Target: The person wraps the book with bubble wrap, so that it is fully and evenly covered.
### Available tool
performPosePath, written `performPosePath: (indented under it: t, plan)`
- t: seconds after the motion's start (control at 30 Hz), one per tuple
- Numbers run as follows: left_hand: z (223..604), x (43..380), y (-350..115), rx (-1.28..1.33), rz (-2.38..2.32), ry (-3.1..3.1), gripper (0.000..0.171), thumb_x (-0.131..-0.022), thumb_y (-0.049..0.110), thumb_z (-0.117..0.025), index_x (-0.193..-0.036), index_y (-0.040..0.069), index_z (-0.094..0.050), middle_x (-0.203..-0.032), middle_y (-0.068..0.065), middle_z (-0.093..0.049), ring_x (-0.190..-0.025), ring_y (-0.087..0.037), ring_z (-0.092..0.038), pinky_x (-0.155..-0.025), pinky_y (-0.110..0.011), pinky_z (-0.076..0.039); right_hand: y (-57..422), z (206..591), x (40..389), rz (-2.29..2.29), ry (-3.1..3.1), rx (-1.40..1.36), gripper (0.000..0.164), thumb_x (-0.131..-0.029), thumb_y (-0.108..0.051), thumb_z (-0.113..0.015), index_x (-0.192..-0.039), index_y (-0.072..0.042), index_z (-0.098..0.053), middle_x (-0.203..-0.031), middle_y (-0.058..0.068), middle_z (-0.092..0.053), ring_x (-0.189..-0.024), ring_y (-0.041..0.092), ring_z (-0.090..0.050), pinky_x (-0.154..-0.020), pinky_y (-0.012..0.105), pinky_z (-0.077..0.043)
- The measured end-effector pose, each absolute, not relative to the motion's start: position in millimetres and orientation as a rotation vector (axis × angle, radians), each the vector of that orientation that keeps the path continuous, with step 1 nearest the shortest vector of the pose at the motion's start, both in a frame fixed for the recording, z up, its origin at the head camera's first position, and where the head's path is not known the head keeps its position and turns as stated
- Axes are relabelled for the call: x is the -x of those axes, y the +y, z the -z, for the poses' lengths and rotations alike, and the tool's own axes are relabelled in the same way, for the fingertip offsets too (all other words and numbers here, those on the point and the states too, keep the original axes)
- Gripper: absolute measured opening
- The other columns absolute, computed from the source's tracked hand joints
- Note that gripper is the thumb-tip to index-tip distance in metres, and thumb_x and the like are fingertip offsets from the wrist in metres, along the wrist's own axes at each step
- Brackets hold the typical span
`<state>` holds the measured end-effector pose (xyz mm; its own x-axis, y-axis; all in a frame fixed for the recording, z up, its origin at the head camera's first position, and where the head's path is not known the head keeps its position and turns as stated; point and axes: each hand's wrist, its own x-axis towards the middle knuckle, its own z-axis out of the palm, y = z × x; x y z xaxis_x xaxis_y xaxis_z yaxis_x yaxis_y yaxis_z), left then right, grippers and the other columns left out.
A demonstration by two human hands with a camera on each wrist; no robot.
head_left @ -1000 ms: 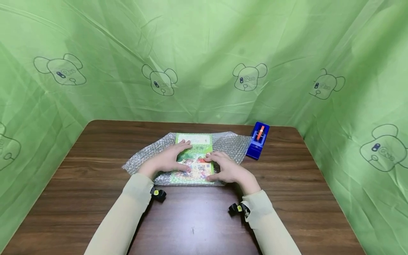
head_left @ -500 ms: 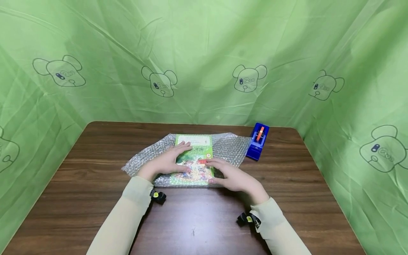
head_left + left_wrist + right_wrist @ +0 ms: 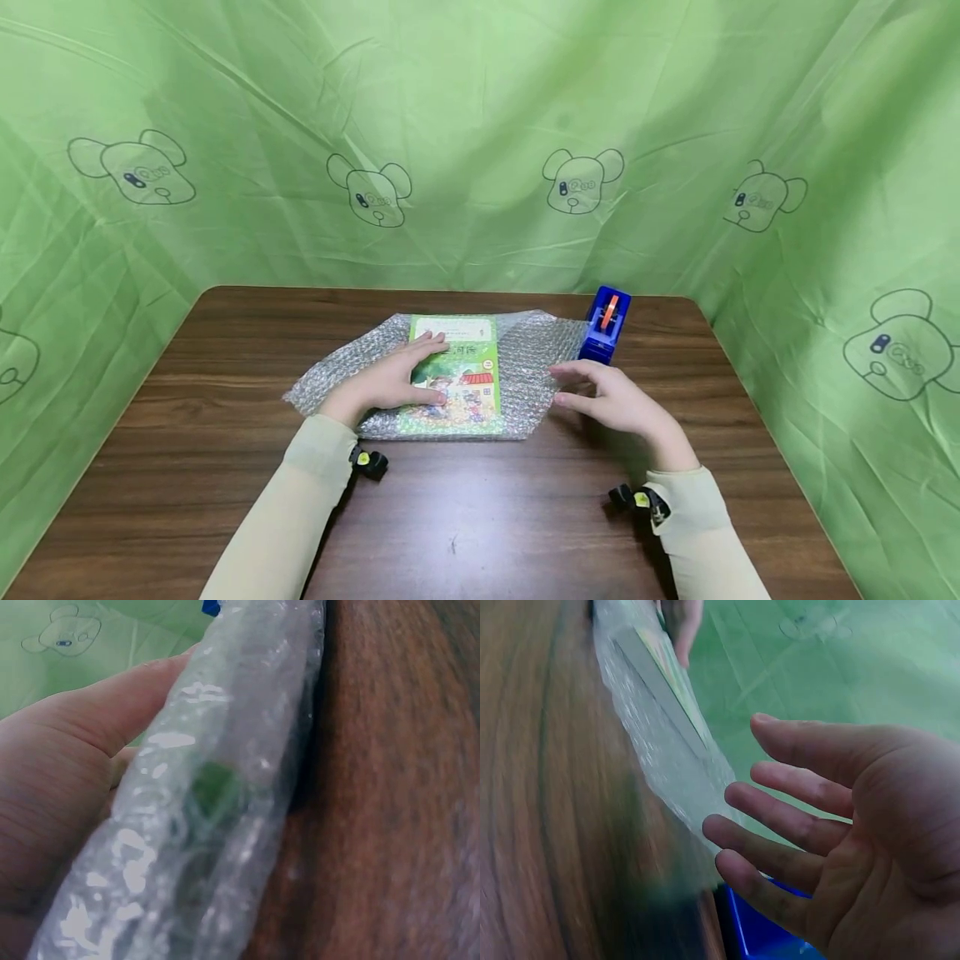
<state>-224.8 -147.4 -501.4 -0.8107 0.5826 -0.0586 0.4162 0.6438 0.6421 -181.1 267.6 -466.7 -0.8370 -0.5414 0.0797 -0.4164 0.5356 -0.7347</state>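
Right hand (image 3: 615, 396) has slid off the book (image 3: 468, 371) and out to the right since half a second ago, while the left hand (image 3: 386, 379) has pretty much stayed put. So the book's sitting face up on a sheet of bubble wrap (image 3: 528, 367), around the middle of the desk (image 3: 450, 517), toward the far side. It's a flat rectangle with a bright green cover, a white panel up top and a busy colourful illustration with a red roof lower down. Looks like a fold of wrap covers its bottom edge.

As for the left grip, fingers and thumb are spread apart, resting over the book's left side and hiding part of the cover. Right grip is spread too, thumb away from the gently bent fingers, nothing in it, right by the wrap's right edge. Can't tell if it's touching.

Wrap is see-through, shiny and bumpy, with pointy flaps sticking out left and right. Left wrist view shows its near fold as a puffy ridge with a green patch showing through.

Just past the right hand is a blue tape dispenser (image 3: 600, 337) with an orange bit in its middle. Right flap reaches its left side, and the hand blocks its near end. Desk is dark wood grain, and behind it hangs a creased green curtain (image 3: 480, 108) printed with cartoon animal heads.
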Motion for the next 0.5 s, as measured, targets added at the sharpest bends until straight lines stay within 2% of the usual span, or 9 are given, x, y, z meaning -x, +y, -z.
performPosePath:
  t: [0.1, 0.23, 0.33, 0.5]
  plan:
    - [501.0, 224.1, -147.5, -0.818, -0.926, 2.607, 0.102, -0.091, 0.054, -0.087, -0.172, 0.017, -0.037, -0.182, -0.007, -0.018, -0.169, -0.031, -0.011, -0.134, -0.062, -0.007, 277.3, 467.5, 183.4, 1.19, 2.648, 0.751, 0.044, -0.105, -0.018, -0.077, -0.143, 0.002, -0.068, -0.134, 0.017, -0.074, -0.122, 0.036, -0.072, -0.103, 0.056, -0.058]
    - [500.3, 223.4, -147.4, -0.824, -0.933, 2.605, 0.103, -0.091, 0.054, -0.087, -0.172, 0.016, -0.037, -0.182, -0.009, -0.018, -0.169, -0.032, -0.011, -0.134, -0.064, -0.006, 286.0, 468.2, 185.7, 1.193, 2.66, 0.656, 0.043, -0.104, -0.02, -0.078, -0.141, 0.001, -0.069, -0.126, 0.014, -0.077, -0.112, 0.029, -0.075, -0.092, 0.04, -0.062]
    - [500.6, 223.6, -147.3, -0.828, -0.94, 2.601, 0.103, -0.091, 0.054, -0.087, -0.172, 0.015, -0.037, -0.182, -0.009, -0.018, -0.169, -0.033, -0.011, -0.134, -0.064, -0.006, 290.7, 468.6, 186.9, 1.143, 2.686, 0.597, 0.04, -0.104, -0.022, -0.078, -0.137, -0.001, -0.072, -0.115, 0.007, -0.079, -0.099, 0.021, -0.074, -0.083, 0.031, -0.059]
    - [501.9, 224.0, -147.1, -0.826, -0.95, 2.597, 0.103, -0.091, 0.053, -0.087, -0.172, 0.015, -0.037, -0.182, -0.009, -0.018, -0.169, -0.032, -0.01, -0.133, -0.064, -0.006, 295.2, 472.6, 190.1, 1.04, 2.728, 0.534, 0.038, -0.105, -0.026, -0.077, -0.135, -0.004, -0.074, -0.104, -0.002, -0.077, -0.081, 0.012, -0.065, -0.076, 0.028, -0.052]
